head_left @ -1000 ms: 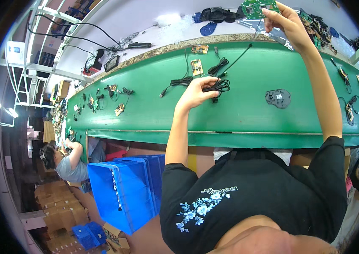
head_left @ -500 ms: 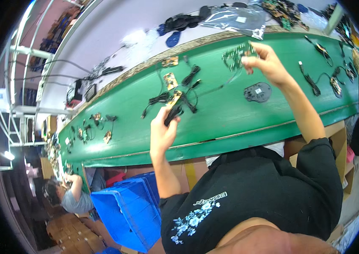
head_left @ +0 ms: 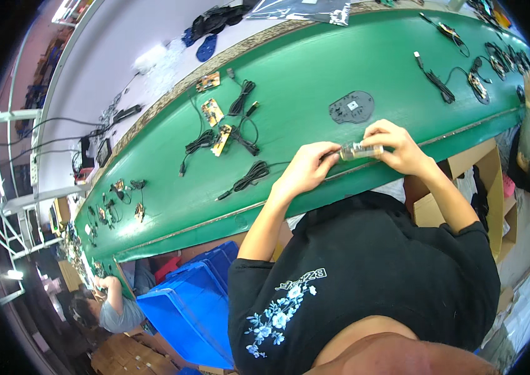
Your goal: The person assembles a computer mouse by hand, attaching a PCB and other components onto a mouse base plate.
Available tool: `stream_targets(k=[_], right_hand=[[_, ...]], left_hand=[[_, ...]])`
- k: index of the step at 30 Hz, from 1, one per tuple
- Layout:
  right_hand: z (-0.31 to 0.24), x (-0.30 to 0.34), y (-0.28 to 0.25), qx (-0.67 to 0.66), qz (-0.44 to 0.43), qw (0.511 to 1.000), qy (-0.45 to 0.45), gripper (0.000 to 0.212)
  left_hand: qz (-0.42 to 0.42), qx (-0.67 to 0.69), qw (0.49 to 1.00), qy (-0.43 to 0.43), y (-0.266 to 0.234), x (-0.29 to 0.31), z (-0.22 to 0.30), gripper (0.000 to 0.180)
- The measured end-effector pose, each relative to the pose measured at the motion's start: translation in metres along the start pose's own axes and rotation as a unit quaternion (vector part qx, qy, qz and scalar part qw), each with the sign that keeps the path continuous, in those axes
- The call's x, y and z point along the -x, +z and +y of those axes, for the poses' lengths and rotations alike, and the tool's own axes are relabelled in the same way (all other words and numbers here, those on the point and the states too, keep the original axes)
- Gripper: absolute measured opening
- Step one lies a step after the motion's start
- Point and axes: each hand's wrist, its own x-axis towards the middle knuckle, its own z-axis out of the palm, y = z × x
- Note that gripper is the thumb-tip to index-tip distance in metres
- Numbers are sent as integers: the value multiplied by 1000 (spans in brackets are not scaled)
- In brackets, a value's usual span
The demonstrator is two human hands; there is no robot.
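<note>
In front of my chest, over the near part of the green work surface [head_left: 302, 81], my two hands meet. My right hand [head_left: 397, 147] pinches a small circuit board [head_left: 361, 151] by its edge, tilted so that mostly its side shows. Closed fingers of my left hand [head_left: 305, 167] grip a thin black cable at the board's left end; whether its end is attached is hidden. From that hand the cable runs left to a coiled cable bundle [head_left: 251, 176] lying on the green surface. Beyond my hands lies a black mouse base [head_left: 354, 107] with a small white label.
Orange circuit boards [head_left: 212, 112] with black cables lie to the left, and more boards [head_left: 477, 84] to the right. Blue crates [head_left: 184, 319] stand below at left, an open carton [head_left: 490, 181] at right. Other people work at both ends.
My right hand has brought the board back toward me, and my left hand has moved right to meet it. The coiled bundle has left my left hand for the surface. The view has shifted.
</note>
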Motion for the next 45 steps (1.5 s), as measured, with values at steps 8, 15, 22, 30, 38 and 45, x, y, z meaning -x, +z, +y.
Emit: stream_targets(k=[8,15,22,30,38,45], right_hand=[[-24,27,10,195,-71,978,20,79],[-19,9,6,153,-119,981,-20,79],[-9,-20,-26,-161,-256,950,78,52],[4,-14,-11,-544,-397,716,183,66],[-35,-49,-6,-313,-334,875,158,39],[63,-87,-3,-54,133,989,28,16]], left_hand=[[-10,-113,990,85,6,-11,0,20],[16,-165,986,-12,-5,6,0,13],[109,-15,993,-51,-19,5,-3,11],[0,11,998,60,-20,-3,-4,12],[177,-69,977,98,-15,-32,-23,8],[233,-124,954,141,-5,-72,-37,9]])
